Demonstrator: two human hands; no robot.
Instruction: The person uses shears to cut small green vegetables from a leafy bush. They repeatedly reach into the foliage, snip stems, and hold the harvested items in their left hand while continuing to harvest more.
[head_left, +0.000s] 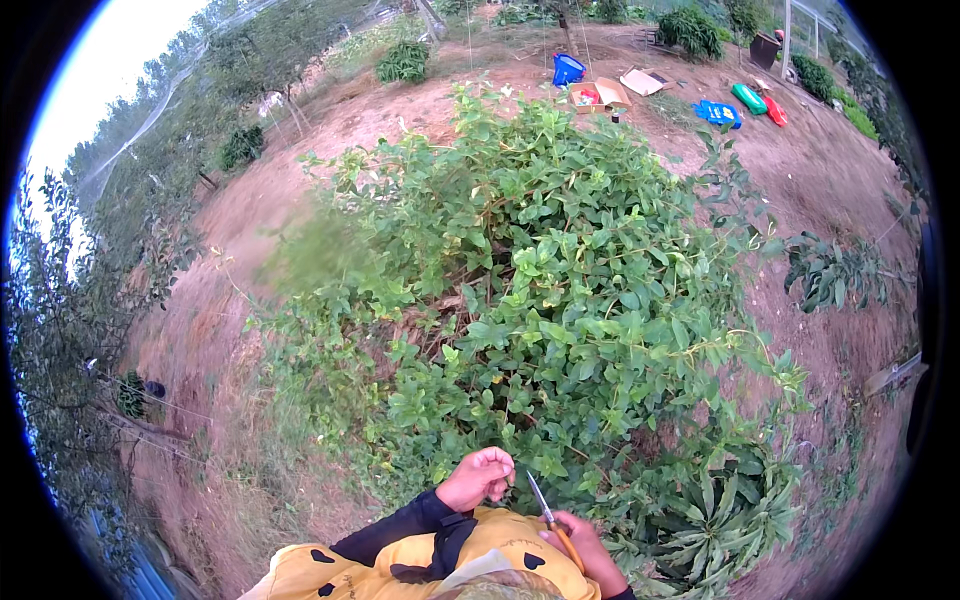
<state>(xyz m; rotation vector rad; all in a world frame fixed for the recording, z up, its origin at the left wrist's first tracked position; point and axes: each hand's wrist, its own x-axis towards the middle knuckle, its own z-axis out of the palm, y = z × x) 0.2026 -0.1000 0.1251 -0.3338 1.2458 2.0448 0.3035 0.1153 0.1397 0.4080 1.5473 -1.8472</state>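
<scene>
My right hand is closed around the orange handle of a pair of scissors. Their narrow metal blades point up and away, towards the leaves. My left hand is raised just left of the blade tips, with its fingers curled and the thumb near the fingertips. Whether something small sits between those fingers cannot be made out. Both hands are at the near edge of a large leafy green shrub with tangled vine-like stems. Brown dry stems show through a gap in its middle.
A yellow apron with black hearts covers my front. A spiky long-leaved plant grows at lower right. Beyond the shrub, on bare soil, are a blue bucket-like container, an open cardboard box and blue, green and red bags.
</scene>
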